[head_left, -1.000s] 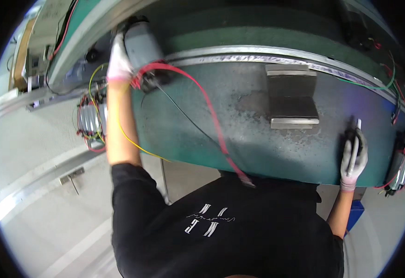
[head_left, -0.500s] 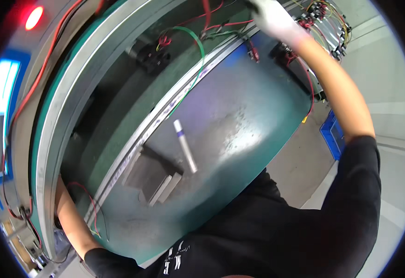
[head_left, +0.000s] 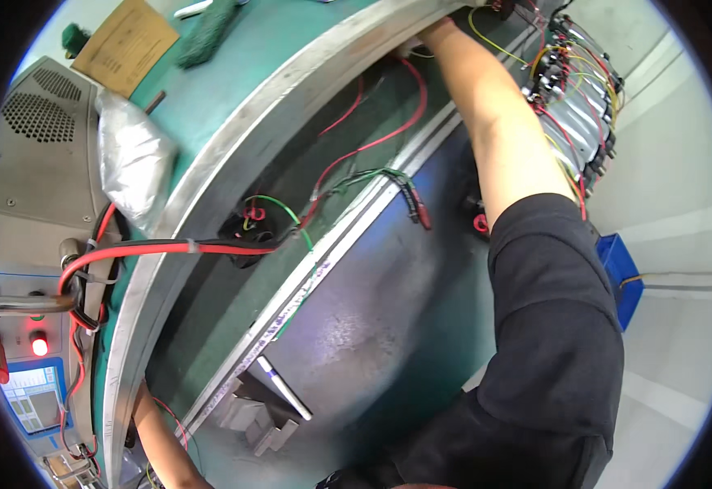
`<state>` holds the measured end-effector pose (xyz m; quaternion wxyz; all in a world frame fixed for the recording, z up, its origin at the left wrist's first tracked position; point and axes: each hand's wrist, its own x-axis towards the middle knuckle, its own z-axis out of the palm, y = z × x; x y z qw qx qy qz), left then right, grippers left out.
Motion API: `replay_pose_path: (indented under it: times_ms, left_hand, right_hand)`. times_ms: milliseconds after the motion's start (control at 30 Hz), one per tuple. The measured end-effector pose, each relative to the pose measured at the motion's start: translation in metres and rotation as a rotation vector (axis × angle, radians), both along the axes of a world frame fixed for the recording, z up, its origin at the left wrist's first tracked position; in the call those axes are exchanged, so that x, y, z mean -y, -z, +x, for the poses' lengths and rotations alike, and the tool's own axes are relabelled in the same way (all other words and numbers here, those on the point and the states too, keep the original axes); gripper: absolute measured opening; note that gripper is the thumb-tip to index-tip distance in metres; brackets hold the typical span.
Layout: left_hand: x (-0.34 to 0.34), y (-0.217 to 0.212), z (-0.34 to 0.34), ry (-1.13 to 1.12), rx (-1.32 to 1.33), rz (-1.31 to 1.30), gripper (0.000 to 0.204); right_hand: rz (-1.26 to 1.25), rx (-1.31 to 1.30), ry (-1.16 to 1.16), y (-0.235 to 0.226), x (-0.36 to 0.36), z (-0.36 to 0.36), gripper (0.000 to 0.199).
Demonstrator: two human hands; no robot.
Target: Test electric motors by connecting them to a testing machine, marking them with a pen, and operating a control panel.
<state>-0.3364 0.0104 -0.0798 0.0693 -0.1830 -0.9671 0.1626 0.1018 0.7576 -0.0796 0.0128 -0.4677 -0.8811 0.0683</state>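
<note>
My right forearm (head_left: 490,122) reaches up under the curved metal rail (head_left: 234,134) at the top. Its hand is mostly hidden behind the rail, beside a red wire (head_left: 418,98), and I cannot see its fingers. At the lower left my left forearm (head_left: 160,444) passes behind the same rail, which covers that hand. A thick red cable (head_left: 152,247) crosses the rail to a dark connector part (head_left: 246,251) on the green shelf. Green and black leads with a red clip (head_left: 424,216) hang over the inner metal strip (head_left: 356,213).
A white marker (head_left: 283,387) and grey metal blocks (head_left: 250,416) lie on the green worktop (head_left: 331,342). Left stands a machine with a screen (head_left: 34,397) and a lit red button (head_left: 40,343). Beyond the rail are a plastic bag (head_left: 132,155), cardboard (head_left: 126,45) and green scouring pad (head_left: 209,33). Wired components (head_left: 576,106) stand right.
My view has swung up and left, bringing the machine and far worktop into sight. My right hand, white-gloved and visible before, has gone behind the rail.
</note>
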Motion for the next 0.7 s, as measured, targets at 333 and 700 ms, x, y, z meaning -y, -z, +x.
replay_pose_path:
  times_ms: [333, 700]
  left_hand:
    - [0.085, -0.04, 0.222, 0.541, 0.113, 0.539, 0.037]
    - [0.102, -0.15, 0.365, 1.106, 0.146, 0.987, 0.028]
  right_hand:
    - [-0.23, -0.199, -0.416, -0.003, 0.069, 0.029, 0.051]
    - [-1.167, -0.969, 0.134, -0.146, 0.405, 0.215, 0.034]
